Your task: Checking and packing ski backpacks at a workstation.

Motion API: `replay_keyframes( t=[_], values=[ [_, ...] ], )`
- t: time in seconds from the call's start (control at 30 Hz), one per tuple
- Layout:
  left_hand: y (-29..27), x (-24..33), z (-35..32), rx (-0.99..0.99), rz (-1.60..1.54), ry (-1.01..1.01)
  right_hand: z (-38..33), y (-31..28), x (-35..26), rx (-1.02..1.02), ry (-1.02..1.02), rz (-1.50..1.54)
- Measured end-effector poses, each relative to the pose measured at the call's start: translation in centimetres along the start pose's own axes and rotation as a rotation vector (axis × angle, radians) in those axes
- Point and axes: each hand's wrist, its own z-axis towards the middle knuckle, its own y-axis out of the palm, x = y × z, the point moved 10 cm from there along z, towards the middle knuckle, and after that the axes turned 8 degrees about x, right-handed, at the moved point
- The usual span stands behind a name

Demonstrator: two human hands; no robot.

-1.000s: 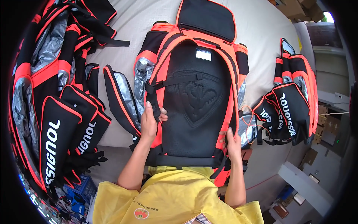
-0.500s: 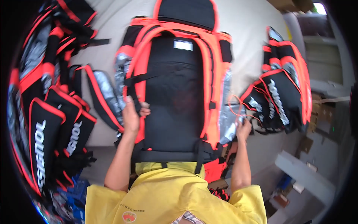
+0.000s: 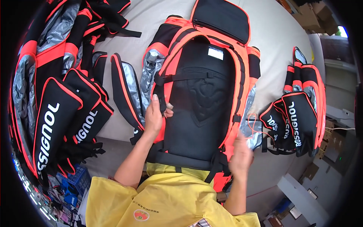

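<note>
Backpack (image 3: 202, 90) lies lengthwise, top (image 3: 221, 22) away; left fingers (image 3: 168, 111) closed round strap (image 3: 160, 92), right fingers (image 3: 240, 145) too blurred to tell.

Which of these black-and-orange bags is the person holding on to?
The middle backpack, lying straps up: the left hand grips its left shoulder strap. Neither hand touches the left pile of bags or the right pile.

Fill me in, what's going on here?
A person in a yellow shirt has a backpack lying with its padded back panel up on a pale surface. The left hand grips the left strap. The right hand is blurred near the backpack's lower right side; I can't tell if it holds anything. The top flap lies at the far end. Similar bags lie to the left and right.
</note>
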Motion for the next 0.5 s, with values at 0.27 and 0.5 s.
replay_keyframes(
  t=[0.27,0.5],
  values=[
    [-0.2,-0.5,0.2,-0.031,-0.018,0.018,3.1,11.5,-0.4,-0.086,-0.085,-0.487],
    [-0.1,-0.2,0.1,-0.035,-0.032,0.045,3.0,11.4,-0.8,-0.119,-0.165,-0.485]
  ],
)
